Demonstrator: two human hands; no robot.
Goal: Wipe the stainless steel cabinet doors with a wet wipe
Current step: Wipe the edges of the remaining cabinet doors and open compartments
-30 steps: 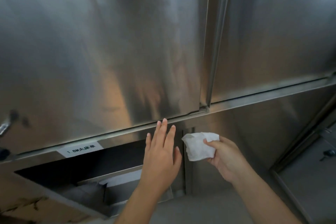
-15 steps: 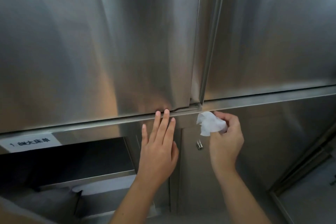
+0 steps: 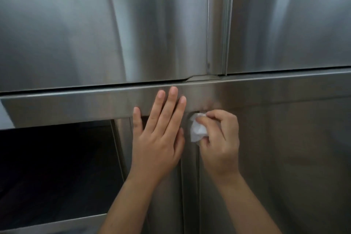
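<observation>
Dropping from the junction under the upper doors' seam half a second ago, the right hand (image 3: 220, 142) is now working just below the horizontal rail (image 3: 76, 106), while the left hand (image 3: 157, 138) is keeping its place. Two upper stainless steel cabinet doors (image 3: 95, 24) are filling the top of the view; under the rail a lower right door (image 3: 284, 157) is standing closed and a dark open compartment (image 3: 57, 167) is gaping at the left. The left hand is lying flat and wide, straight fingers across the rail, holding nothing, probably bracing the person against the cabinet. The right hand is curling its fingers round a crumpled white wet wipe (image 3: 197, 131), pressing it to the lower door's top left corner, likely to scrub that edge. The wipe is bunching at this hand's left side, between thumb and fingertips, just right of the left hand's thumb.
</observation>
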